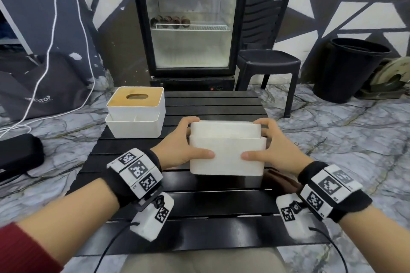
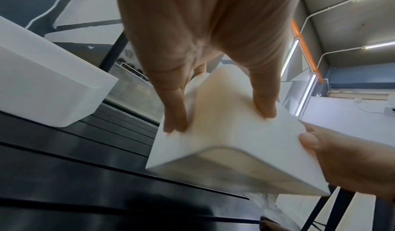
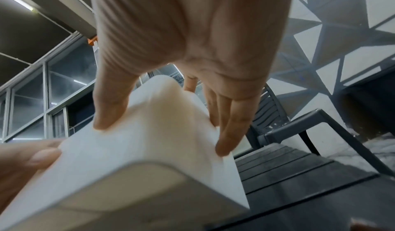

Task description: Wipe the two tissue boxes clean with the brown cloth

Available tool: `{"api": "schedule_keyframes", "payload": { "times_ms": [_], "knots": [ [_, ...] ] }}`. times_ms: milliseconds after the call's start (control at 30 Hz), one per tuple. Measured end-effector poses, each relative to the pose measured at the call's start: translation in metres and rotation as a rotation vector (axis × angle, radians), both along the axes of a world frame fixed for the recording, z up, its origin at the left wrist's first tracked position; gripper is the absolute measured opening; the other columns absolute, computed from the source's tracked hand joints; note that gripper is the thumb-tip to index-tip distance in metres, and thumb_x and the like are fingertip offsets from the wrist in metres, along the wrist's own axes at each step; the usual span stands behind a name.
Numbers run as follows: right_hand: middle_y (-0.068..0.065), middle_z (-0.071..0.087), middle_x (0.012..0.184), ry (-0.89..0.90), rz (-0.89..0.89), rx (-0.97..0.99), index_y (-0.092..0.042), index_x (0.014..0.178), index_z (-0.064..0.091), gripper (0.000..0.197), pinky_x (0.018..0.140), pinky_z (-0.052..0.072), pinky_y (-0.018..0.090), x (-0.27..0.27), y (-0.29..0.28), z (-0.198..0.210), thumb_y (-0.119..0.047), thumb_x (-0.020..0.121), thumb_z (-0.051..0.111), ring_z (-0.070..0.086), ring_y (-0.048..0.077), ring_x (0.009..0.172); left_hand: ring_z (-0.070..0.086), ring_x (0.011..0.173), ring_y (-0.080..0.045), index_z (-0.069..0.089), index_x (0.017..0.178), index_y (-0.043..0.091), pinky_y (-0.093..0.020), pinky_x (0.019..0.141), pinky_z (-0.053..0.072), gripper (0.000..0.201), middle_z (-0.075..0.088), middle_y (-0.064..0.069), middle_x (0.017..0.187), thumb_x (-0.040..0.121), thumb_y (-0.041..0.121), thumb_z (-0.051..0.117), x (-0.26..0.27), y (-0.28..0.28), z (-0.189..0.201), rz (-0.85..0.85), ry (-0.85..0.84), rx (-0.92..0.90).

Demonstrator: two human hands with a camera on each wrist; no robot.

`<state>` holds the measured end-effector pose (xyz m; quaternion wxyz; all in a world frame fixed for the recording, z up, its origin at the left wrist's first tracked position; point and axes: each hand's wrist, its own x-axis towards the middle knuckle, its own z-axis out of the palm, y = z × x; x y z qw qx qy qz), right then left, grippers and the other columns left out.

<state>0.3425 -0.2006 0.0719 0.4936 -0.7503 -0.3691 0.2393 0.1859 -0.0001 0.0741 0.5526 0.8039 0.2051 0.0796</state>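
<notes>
I hold a white tissue box (image 1: 227, 150) just above the black slatted table (image 1: 199, 217), its long side facing me. My left hand (image 1: 186, 139) grips its left end, thumb on the near face and fingers behind. My right hand (image 1: 269, 144) grips the right end the same way. The wrist views show the box's underside (image 2: 235, 172) (image 3: 107, 192) off the slats. The second tissue box (image 1: 135, 115), white with a wooden lid and an oval slot, stands at the table's back left. The brown cloth (image 1: 280, 180) lies on the table beneath my right wrist, mostly hidden.
A glass-door fridge (image 1: 190, 20) stands behind the table, a dark plastic chair (image 1: 266, 60) to its right and a black bin (image 1: 350, 68) further right. A black case (image 1: 17, 157) and white cables lie on the marble floor at left.
</notes>
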Motion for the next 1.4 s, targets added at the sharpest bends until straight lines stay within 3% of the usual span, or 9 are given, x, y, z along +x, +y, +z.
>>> {"api": "schedule_keyframes", "payload": {
  "times_ms": [100, 200, 333, 400, 533, 667, 800, 1067, 1400],
  "knots": [
    [-0.005, 0.052, 0.116, -0.174, -0.047, -0.043, -0.028, 0.111, 0.034, 0.076, 0.073, 0.048, 0.026, 0.025, 0.006, 0.004, -0.022, 0.056, 0.086, 0.055, 0.012, 0.095, 0.058, 0.098, -0.010, 0.030, 0.127, 0.032, -0.012, 0.073, 0.050, 0.085, 0.052, 0.008, 0.115, 0.064, 0.020, 0.085, 0.029, -0.001, -0.003, 0.015, -0.015, 0.135],
    [0.002, 0.050, 0.112, -0.267, -0.075, -0.072, -0.026, 0.113, 0.032, 0.077, 0.069, 0.050, 0.029, 0.053, 0.015, 0.004, -0.015, 0.057, 0.084, 0.054, 0.018, 0.093, 0.054, 0.106, -0.020, 0.027, 0.139, 0.028, -0.028, 0.088, 0.048, 0.095, 0.049, 0.002, 0.120, 0.064, 0.021, 0.085, 0.063, 0.003, -0.009, 0.029, 0.006, 0.206],
    [0.003, 0.047, 0.121, -0.375, -0.089, -0.144, -0.025, 0.131, 0.032, 0.085, 0.084, 0.045, 0.031, 0.092, 0.027, -0.004, -0.011, 0.061, 0.079, 0.049, 0.020, 0.103, 0.053, 0.108, -0.018, 0.027, 0.142, 0.029, -0.024, 0.089, 0.043, 0.096, 0.050, 0.001, 0.121, 0.065, 0.015, 0.084, 0.106, 0.013, -0.021, 0.030, -0.010, 0.235],
    [0.003, 0.041, 0.134, -0.375, -0.085, -0.176, -0.023, 0.137, 0.031, 0.087, 0.093, 0.044, 0.035, 0.108, 0.033, -0.009, -0.005, 0.064, 0.075, 0.046, 0.020, 0.114, 0.052, 0.110, -0.017, 0.026, 0.143, 0.030, -0.024, 0.089, 0.045, 0.097, 0.050, 0.001, 0.124, 0.066, 0.011, 0.082, 0.123, 0.019, -0.028, 0.033, -0.022, 0.238],
    [0.002, 0.036, 0.141, -0.400, -0.089, -0.224, -0.023, 0.139, 0.031, 0.085, 0.089, 0.046, 0.027, 0.133, 0.044, -0.022, -0.002, 0.067, 0.071, 0.045, 0.020, 0.117, 0.056, 0.103, -0.016, 0.023, 0.144, 0.032, -0.017, 0.073, 0.049, 0.097, 0.051, -0.002, 0.125, 0.068, 0.007, 0.078, 0.148, 0.031, -0.042, 0.020, -0.017, 0.254],
    [0.001, 0.034, 0.144, -0.403, -0.089, -0.234, -0.022, 0.140, 0.032, 0.086, 0.103, 0.038, 0.036, 0.149, 0.052, -0.035, -0.003, 0.066, 0.072, 0.041, 0.020, 0.125, 0.056, 0.110, -0.019, 0.023, 0.145, 0.030, -0.032, 0.089, 0.052, 0.098, 0.050, -0.003, 0.131, 0.068, 0.005, 0.078, 0.161, 0.039, -0.056, 0.012, -0.026, 0.243],
    [0.002, 0.032, 0.145, -0.348, -0.062, -0.204, -0.019, 0.139, 0.032, 0.086, 0.103, 0.039, 0.042, 0.157, 0.056, -0.043, 0.001, 0.065, 0.071, 0.040, 0.022, 0.127, 0.053, 0.118, -0.020, 0.024, 0.145, 0.030, -0.040, 0.096, 0.049, 0.099, 0.045, -0.005, 0.139, 0.067, 0.003, 0.078, 0.167, 0.045, -0.065, -0.002, -0.028, 0.219],
    [0.002, 0.032, 0.145, -0.351, -0.055, -0.202, -0.018, 0.140, 0.032, 0.086, 0.102, 0.040, 0.042, 0.165, 0.061, -0.046, 0.001, 0.066, 0.071, 0.042, 0.022, 0.126, 0.048, 0.126, -0.023, 0.024, 0.144, 0.029, -0.042, 0.103, 0.043, 0.100, 0.037, -0.006, 0.146, 0.066, -0.001, 0.079, 0.176, 0.052, -0.071, -0.015, -0.051, 0.145],
    [0.002, 0.031, 0.145, -0.366, -0.046, -0.229, -0.019, 0.141, 0.031, 0.085, 0.103, 0.039, 0.041, 0.161, 0.061, -0.042, 0.001, 0.068, 0.070, 0.040, 0.022, 0.127, 0.048, 0.124, -0.021, 0.024, 0.146, 0.026, -0.040, 0.103, 0.044, 0.100, 0.038, -0.002, 0.145, 0.066, 0.004, 0.080, 0.174, 0.050, -0.067, -0.026, -0.046, 0.227]
  ]
}}
